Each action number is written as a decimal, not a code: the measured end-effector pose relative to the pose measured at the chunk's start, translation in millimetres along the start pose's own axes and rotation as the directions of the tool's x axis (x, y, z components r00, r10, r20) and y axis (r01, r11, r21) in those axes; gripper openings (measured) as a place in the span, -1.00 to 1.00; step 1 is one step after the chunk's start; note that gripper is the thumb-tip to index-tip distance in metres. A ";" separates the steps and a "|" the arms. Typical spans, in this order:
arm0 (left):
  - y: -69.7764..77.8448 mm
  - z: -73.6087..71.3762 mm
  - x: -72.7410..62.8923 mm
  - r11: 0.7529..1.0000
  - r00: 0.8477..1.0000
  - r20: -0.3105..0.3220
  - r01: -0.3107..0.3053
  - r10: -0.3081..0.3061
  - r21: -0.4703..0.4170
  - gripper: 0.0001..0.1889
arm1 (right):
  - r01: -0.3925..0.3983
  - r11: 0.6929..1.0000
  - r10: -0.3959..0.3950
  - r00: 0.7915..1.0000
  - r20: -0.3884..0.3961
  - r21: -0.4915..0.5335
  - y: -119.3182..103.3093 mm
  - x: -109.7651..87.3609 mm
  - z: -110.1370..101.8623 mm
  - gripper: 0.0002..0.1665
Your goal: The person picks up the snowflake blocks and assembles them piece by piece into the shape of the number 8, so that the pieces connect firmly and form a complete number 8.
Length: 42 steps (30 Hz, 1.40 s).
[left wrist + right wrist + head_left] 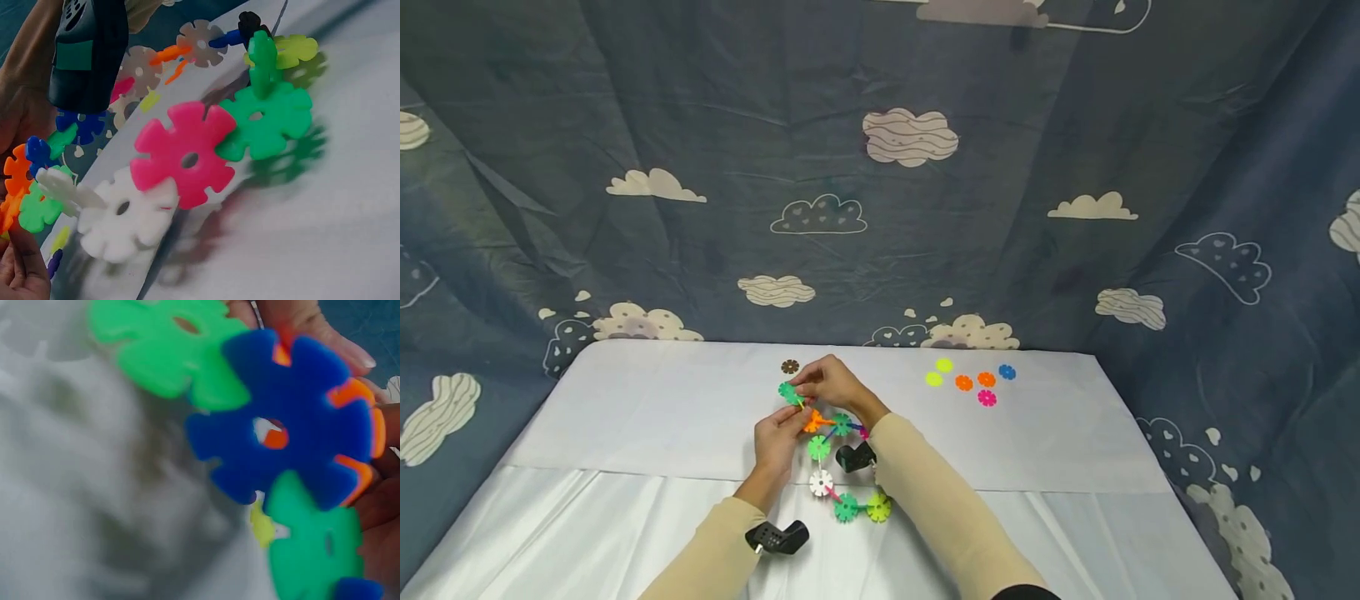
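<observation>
A chain of interlocking flower-shaped plastic discs curves over the white-covered table. My left hand point(777, 440) pinches the chain by an orange disc point(813, 422) near its far end. Just above it, my right hand point(833, 385) pinches the green disc point(787, 392) that ends the chain, a thin yellow disc point(801, 404) slotted between. The rest hangs toward me: a white disc point(122, 215), a pink disc point(184, 153) and a green disc point(265, 119) show in the left wrist view. In the right wrist view, a blue disc point(312, 419) partly covers the orange one.
A brown disc point(790, 367) lies beyond the hands. To the right are loose discs: two yellow ones point(944, 365), two orange ones point(987, 379), a pink one point(987, 398) and a blue one point(1007, 372). A dark cloud-print curtain point(820, 167) stands behind the table point(662, 408).
</observation>
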<state>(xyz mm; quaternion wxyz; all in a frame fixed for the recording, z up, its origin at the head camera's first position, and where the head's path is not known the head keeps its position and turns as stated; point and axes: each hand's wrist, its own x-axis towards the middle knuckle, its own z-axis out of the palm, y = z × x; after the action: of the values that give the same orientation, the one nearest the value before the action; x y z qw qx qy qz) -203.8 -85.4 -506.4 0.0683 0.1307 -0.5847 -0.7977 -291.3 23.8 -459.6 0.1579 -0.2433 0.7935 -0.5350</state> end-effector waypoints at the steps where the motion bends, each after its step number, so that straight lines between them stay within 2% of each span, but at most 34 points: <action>1: -0.3 0.6 -0.4 1.000 1.000 0.003 -0.004 0.004 0.004 -0.64 | -0.011 1.000 0.011 1.000 0.006 -0.016 -0.1 0.3 -0.5 -0.85; 11: 1.0 1.9 1.0 1.000 1.000 -0.003 -0.025 0.025 0.013 -0.67 | -0.034 0.999 0.035 0.999 0.023 -0.036 -2.0 -1.5 -5.1 -0.84; 16: 2.2 -4.2 -0.7 0.997 0.998 0.055 -0.006 0.001 0.083 -0.64 | -0.030 0.999 0.030 0.999 0.010 -0.046 -3.1 -8.2 -2.7 -0.84; 21: 6.4 -14.3 3.9 0.994 0.992 0.114 0.041 -0.053 0.106 -0.58 | -0.030 0.999 0.029 0.998 -0.056 -0.022 4.9 -8.1 2.8 -0.83; 23: 8.5 -17.5 6.4 0.993 0.992 0.101 0.062 -0.072 0.101 -0.60 | -0.051 0.999 0.050 0.997 -0.065 -0.013 5.2 -8.9 4.1 -0.82; 29: 10.1 -25.2 15.2 0.987 0.993 0.025 0.110 -0.114 0.114 -0.70 | -0.078 0.997 0.077 0.997 -0.025 -0.018 7.9 -8.9 1.4 -0.78; 31: 9.9 -27.1 17.8 0.983 0.990 0.012 0.141 -0.144 0.121 -0.72 | -0.079 0.996 0.077 0.996 -0.046 -0.036 11.5 -9.2 -4.8 -0.76; 33: 9.9 -29.4 19.8 0.981 0.988 0.017 0.153 -0.156 0.120 -0.70 | -0.097 0.994 0.092 0.991 -0.101 -0.049 17.0 -10.6 -14.9 -0.76; 36: 10.7 -31.9 21.8 0.978 0.986 0.017 0.164 -0.167 0.128 -0.67 | -0.156 0.986 0.141 0.969 -0.205 -0.060 28.9 -16.1 -35.5 -0.76; 38: 11.3 -33.1 22.8 0.977 0.984 0.023 0.172 -0.176 0.124 -0.66 | -0.204 0.977 0.179 0.941 -0.286 -0.059 38.2 -23.1 -52.3 -0.76; 40: 11.7 -34.1 24.0 0.975 0.981 0.036 0.185 -0.191 0.123 -0.66 | -0.264 0.962 0.216 0.897 -0.386 -0.075 48.4 -32.3 -70.3 -0.74; 42: 12.5 -35.0 25.3 0.973 0.978 0.052 0.192 -0.200 0.125 -0.65 | -0.325 0.940 0.235 0.838 -0.492 -0.105 59.5 -42.4 -88.1 -0.73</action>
<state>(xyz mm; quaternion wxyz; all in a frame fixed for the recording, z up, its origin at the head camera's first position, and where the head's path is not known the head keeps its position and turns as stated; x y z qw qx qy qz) -218.5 -127.8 -507.6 -0.0378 0.1660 -0.6176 -0.7678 -314.0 133.7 -481.8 0.0133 0.0000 0.8809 -0.4732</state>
